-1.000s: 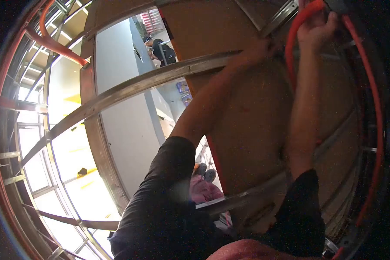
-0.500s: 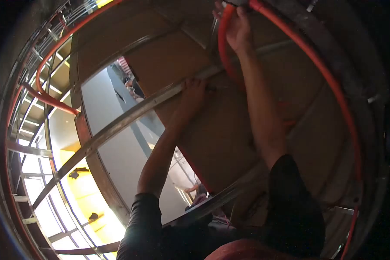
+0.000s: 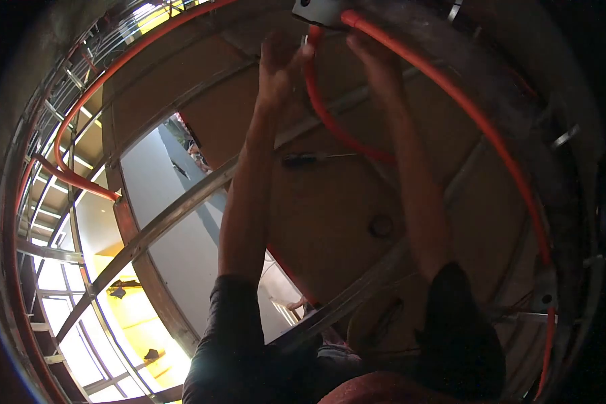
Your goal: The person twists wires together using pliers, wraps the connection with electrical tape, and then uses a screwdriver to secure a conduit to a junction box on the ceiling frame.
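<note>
A grey box [image 3: 318, 11] sits at the top centre, with orange tubes joined to it. One orange tube [image 3: 322, 111] curves down between my hands. My left hand [image 3: 281, 71] is raised left of this tube, its fingers spread and the thumb close to the tube. To the tube's right, my right hand [image 3: 378, 64] reaches up under the box with fingers stretched, dim and partly blurred. A screwdriver [image 3: 304, 159] lies on the brown panel below the hands. Further down is a dark ring [image 3: 381, 225], perhaps a tape roll.
Metal bars [image 3: 195, 192] cross the brown boards. A long orange tube [image 3: 478, 114] arcs down the right side, and another [image 3: 87, 91] runs along the left. Through an opening at lower centre, part of another person [image 3: 295, 305] shows. Bright windows [image 3: 64, 323] stand at lower left.
My left hand has left the metal bar and risen beside the tube. My right hand has come down off the tube's upper end. The box and tube now appear further left; the screwdriver is uncovered.
</note>
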Demonstrator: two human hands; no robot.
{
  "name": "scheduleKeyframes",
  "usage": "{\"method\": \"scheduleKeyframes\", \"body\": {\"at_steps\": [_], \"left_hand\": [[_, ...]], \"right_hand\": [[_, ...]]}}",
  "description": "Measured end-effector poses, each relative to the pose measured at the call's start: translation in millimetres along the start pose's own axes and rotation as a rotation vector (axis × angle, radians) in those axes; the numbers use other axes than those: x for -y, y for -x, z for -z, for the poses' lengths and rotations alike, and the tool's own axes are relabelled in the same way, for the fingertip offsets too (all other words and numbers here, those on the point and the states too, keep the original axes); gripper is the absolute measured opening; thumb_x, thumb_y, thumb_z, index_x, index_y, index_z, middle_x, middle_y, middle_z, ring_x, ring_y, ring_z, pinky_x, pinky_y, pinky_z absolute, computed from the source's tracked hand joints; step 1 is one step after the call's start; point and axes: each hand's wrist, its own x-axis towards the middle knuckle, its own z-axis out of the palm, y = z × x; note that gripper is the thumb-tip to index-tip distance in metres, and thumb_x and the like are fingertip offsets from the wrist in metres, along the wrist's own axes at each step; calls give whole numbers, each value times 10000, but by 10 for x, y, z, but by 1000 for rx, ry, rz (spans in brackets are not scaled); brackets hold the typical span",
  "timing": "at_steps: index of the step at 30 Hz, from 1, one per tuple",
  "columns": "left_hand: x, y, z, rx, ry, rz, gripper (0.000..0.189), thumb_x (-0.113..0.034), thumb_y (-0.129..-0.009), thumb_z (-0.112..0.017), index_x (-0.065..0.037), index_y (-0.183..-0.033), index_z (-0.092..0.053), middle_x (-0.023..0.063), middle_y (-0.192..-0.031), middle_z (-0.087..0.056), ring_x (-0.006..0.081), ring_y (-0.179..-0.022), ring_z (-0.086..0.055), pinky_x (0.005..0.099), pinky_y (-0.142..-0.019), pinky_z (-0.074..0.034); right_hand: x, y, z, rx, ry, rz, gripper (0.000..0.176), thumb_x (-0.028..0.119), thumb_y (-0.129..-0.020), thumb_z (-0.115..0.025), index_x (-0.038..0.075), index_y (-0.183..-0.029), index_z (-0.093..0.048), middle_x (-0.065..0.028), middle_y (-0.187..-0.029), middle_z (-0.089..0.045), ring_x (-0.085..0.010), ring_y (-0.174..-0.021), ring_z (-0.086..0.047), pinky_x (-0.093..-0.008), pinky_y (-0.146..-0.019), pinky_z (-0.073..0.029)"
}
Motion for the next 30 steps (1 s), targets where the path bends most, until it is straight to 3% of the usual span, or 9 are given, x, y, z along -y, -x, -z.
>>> {"method": "scheduleKeyframes", "body": {"at_steps": [4, 6, 10, 13, 16, 23, 26, 28, 30], "left_hand": [[33, -454, -123, 113, -23, -73, 666, -270, -813, -797, 18, -1316, -469, 87, -1199, -593, 188, -1121, -558, 332, -984, -418], [64, -504, -170, 211, -27, -50, 666, -271, -809, -799, 23, -1312, -476, 81, -1200, -595, 189, -1152, -537, 341, -1028, -387], [114, -509, -235, 161, 205, 47, 583, -251, -826, -769, 4, -1281, -509, 71, -1199, -599, 194, -1129, -557, 335, -1017, -407], [188, -611, -198, 229, 208, 50, 529, -256, -846, -738, -9, -1260, -521, 59, -1172, -603, 190, -1088, -574, 336, -987, -428], [199, -717, -195, 313, 293, 100, 515, -324, -871, -698, -27, -1256, -526, 53, -1156, -604, 194, -1059, -584, 348, -947, -447], [106, -649, -312, 206, 256, 148, 598, -525, -908, -577, -80, -1302, -513, 48, -1231, -594, 204, -1085, -579, 359, -897, -452], [112, -637, -309, 181, 263, 193, 623, -572, -902, -566, -93, -1298, -517, 30, -1255, -583, 195, -1098, -564, 362, -907, -441], [72, -630, -296, 238, 257, 179, 626, -577, -904, -563, -101, -1306, -511, 26, -1265, -575, 194, -1121, -551, 371, -918, -436], [71, -622, -309, 299, 259, 169, 629, -583, -907, -560, -108, -1315, -506, 22, -1275, -568, 194, -1144, -537, 380, -929, -430]], "right_hand": [[-56, -111, -84, -66, -4, -110, 421, 179, -919, -671, 8, -1285, -554, -82, -1280, -571, -188, -1194, -545, -383, -1043, -456], [-123, -143, -124, -114, -605, -150, 367, 161, -934, -649, 13, -1260, -565, -85, -1210, -601, -187, -1148, -569, -376, -1032, -472], [-233, -336, -31, -33, -850, -428, 251, 137, -950, -623, 38, -1178, -594, -56, -1057, -631, -168, -947, -640, -312, -852, -576], [-477, -570, 143, 285, -887, -225, 246, 172, -941, -644, 43, -1146, -601, -45, -1040, -633, -149, -892, -642, -280, -774, -588], [-416, -589, 177, 370, -712, -163, 270, 215, -932, -664, 49, -1136, -605, -40, -1031, -637, -136, -885, -637, -268, -769, -581], [-95, -435, 84, 165, -513, -255, 293, 249, -908, -695, 53, -1112, -619, -40, -1001, -641, -135, -861, -641, -258, -737, -585], [-345, -523, 69, 164, -688, -264, 279, 237, -898, -705, 44, -1081, -623, -54, -974, -647, -147, -812, -647, -270, -700, -596], [-514, -595, 133, 324, -1103, -441, 257, 221, -898, -703, 33, -1056, -625, -64, -951, -661, -155, -780, -654, -279, -673, -603], [-531, -609, 57, 270, -1047, -413, 253, 214, -900, -698, 25, -1050, -625, -74, -939, -664, -162, -785, -657, -278, -677, -603]]}}
